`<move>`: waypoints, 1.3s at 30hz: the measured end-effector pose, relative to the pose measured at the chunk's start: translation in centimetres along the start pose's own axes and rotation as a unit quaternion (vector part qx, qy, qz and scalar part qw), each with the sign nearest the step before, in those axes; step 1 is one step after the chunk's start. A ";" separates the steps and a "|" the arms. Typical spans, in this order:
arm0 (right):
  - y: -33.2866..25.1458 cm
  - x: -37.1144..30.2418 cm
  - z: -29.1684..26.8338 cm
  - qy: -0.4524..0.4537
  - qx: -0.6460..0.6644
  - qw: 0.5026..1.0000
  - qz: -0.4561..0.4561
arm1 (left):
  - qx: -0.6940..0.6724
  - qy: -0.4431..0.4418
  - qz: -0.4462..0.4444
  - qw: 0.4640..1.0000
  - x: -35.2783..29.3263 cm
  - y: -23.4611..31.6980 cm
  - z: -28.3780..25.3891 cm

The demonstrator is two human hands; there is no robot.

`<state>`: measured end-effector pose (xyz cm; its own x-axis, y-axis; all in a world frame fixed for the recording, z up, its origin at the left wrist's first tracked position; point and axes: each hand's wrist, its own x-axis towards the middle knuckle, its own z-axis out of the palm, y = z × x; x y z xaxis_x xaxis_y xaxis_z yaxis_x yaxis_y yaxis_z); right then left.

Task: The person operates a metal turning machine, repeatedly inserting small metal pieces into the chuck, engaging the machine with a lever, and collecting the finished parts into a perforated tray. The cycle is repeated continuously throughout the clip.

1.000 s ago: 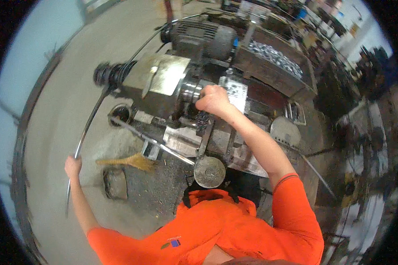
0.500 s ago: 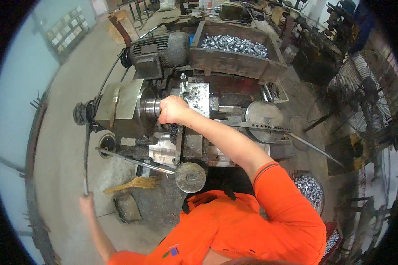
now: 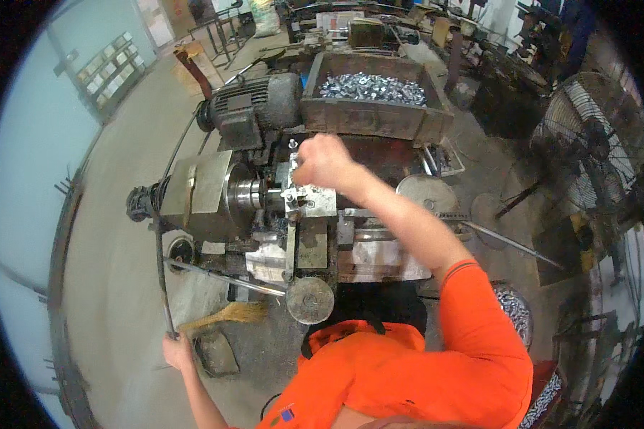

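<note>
lathe viewed from above

the left hand is clamped on the lower end of a long lever, which runs down from the left end of the headstock. the right hand, well apart from it, is curled above the tool slide (whether it grips anything cannot be told), to the right of the spindle chuck. a finned motor stands behind the headstock; beside it, a rectangular bin holds small metal parts.

Lever rod looks smooth metal. Spindle collar: polished metal, glossy. Motor housing: matt metal, ribbed. Small parts: shiny metal. Broom: rough straw.
</note>
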<state>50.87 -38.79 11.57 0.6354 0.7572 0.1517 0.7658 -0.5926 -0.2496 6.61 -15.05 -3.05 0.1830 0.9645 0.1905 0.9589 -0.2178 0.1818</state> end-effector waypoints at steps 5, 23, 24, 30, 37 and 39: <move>6.5 1.4 -3.3 0.185 -0.034 0.979 0.075 | -0.032 -0.002 0.031 0.999 4.1 1.2 0.3; 21.8 -43.4 -0.3 0.172 -0.001 0.894 0.415 | -0.327 -0.262 0.397 0.817 -3.3 21.1 9.3; 22.2 -48.3 0.6 0.179 -0.027 0.887 0.424 | -0.325 -0.241 0.433 0.806 -2.1 20.3 11.4; 19.4 -69.2 11.5 -0.059 -0.184 0.815 0.546 | -0.314 -0.256 0.454 0.794 -1.0 21.0 12.0; 13.5 -66.0 14.6 0.009 -0.019 0.778 0.628 | -0.341 -0.316 0.378 0.801 -2.6 21.3 10.0; 12.6 -65.0 14.5 -0.006 -0.057 0.822 0.566 | -0.322 -0.299 0.395 0.807 -2.7 21.3 9.7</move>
<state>17.78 -91.57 -15.27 0.9468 -0.2963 -0.1255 -0.3120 -0.9407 -0.1334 28.64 -20.85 -9.01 0.9383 0.3445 0.0285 0.2155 -0.6474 0.7310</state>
